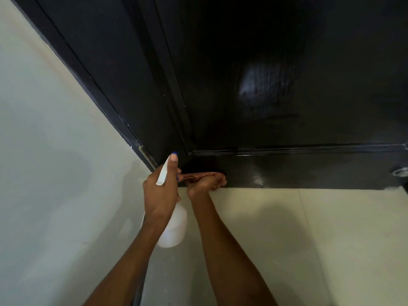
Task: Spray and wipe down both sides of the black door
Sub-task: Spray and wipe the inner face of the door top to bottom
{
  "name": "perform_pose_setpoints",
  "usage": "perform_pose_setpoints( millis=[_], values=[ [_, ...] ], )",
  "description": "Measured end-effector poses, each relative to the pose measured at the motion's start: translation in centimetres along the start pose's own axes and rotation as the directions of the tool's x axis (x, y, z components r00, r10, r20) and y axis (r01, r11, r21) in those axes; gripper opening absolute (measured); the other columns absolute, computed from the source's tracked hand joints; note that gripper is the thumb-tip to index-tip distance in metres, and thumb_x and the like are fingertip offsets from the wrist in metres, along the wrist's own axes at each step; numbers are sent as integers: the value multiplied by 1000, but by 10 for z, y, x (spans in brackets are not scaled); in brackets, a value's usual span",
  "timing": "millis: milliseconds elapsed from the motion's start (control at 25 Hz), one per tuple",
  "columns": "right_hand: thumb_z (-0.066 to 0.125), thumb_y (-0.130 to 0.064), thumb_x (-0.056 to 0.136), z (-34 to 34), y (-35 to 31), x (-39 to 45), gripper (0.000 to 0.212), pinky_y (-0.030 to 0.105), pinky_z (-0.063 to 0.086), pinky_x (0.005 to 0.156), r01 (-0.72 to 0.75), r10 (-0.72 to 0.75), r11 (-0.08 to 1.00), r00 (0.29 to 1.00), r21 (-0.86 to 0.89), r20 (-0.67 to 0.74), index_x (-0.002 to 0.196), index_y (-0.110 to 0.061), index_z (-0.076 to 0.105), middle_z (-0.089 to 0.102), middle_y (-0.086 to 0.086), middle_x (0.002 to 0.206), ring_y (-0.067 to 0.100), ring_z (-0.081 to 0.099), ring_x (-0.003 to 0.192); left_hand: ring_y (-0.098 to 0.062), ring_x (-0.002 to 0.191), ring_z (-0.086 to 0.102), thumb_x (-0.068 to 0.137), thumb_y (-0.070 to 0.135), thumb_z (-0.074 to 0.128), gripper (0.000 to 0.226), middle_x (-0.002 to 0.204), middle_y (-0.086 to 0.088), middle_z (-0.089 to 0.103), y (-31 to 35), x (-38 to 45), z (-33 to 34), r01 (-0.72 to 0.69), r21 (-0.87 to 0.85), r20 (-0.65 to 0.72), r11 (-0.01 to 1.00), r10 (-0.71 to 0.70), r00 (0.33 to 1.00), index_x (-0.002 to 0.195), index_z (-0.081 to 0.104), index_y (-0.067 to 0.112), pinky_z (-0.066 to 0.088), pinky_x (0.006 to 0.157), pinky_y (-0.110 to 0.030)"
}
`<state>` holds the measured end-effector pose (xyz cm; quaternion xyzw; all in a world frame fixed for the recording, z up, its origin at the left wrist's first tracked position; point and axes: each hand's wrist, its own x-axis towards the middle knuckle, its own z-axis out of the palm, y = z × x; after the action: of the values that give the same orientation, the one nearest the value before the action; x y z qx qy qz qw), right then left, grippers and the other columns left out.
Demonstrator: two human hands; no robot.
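The black door [265,96] fills the upper part of the view, with a wet sheen on its panel and bottom rail. My left hand [160,191] grips a white spray bottle [173,228] by its neck, nozzle pointing up toward the door's lower left corner. My right hand [204,184] presses a pinkish-brown cloth [198,176] against the bottom rail of the door, just above the floor. The fingers of my right hand are mostly hidden under the cloth.
A pale wall [44,151] runs along the left, meeting the black door frame [92,85]. Cream floor tiles [331,239] lie below the door. A metal hinge [146,154] shows at the frame, and a round metal door stop [400,172] sits at the right edge.
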<state>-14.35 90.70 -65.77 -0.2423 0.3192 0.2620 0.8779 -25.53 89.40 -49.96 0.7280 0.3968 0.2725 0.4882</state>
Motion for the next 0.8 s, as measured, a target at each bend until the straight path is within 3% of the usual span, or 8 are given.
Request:
perform_pose_setpoints(
  millis=[120,200,360,480,560,640,720,800],
  values=[
    [20,-73,100,-4,22,24,78,57,27,123,-50,51,988,999,-145,2,159,-24,34,40,16,160,43,41,143,-24,65,66,83,72,43,67,79,-6,72,2,3,-4,10,6,-1,1000,-10,1000,90,74,13,46,47,-10],
    [16,-67,103,-1,-16,-11,75,58,23,124,-10,-4,987,996,-159,-84,159,-21,37,38,16,162,42,37,146,-24,66,65,82,72,45,68,82,-4,73,3,1,-2,40,-14,10,999,-40,999,92,74,12,46,46,-12],
    [9,-68,102,-25,-92,-18,78,60,30,118,113,-115,993,980,-23,-160,150,-21,49,52,14,149,39,51,133,-24,67,64,80,75,42,71,85,-1,73,1,-6,4,57,17,46,998,-58,997,95,72,12,44,44,-9],
    [18,-56,110,-26,-132,-39,65,50,22,124,330,-321,944,925,9,-201,164,-22,15,21,11,168,35,27,153,-24,69,65,80,75,42,72,86,-1,73,-1,-8,5,79,15,56,997,-79,995,95,72,12,44,44,-10],
    [25,-41,113,-16,-131,-42,66,44,12,126,475,-503,864,834,-170,-226,163,-10,-4,0,10,171,31,6,158,-25,71,66,79,76,42,72,86,-1,72,1,-8,3,95,11,59,995,-95,994,96,72,12,45,44,-11],
    [29,-36,113,-5,-100,-37,68,50,4,128,577,-707,597,707,-558,-24,163,-7,-8,-10,15,171,36,-8,158,-25,72,66,78,76,42,73,86,-1,72,2,-8,2,97,6,54,995,-97,994,96,72,12,45,44,-11],
    [25,-44,111,-15,-53,-15,69,62,2,126,572,-729,99,599,-814,332,164,-9,-1,-6,19,171,47,-8,155,-23,71,66,77,76,42,73,86,0,72,3,-5,-2,91,-11,41,996,-91,995,96,72,12,45,44,-11],
    [19,-49,110,-35,-8,17,67,67,0,122,535,-535,-446,483,-718,693,164,-15,3,1,17,170,54,2,151,-22,68,66,76,75,42,72,83,-1,73,5,-1,-4,82,-30,34,996,-81,996,94,73,12,47,45,-12]
  ],
)
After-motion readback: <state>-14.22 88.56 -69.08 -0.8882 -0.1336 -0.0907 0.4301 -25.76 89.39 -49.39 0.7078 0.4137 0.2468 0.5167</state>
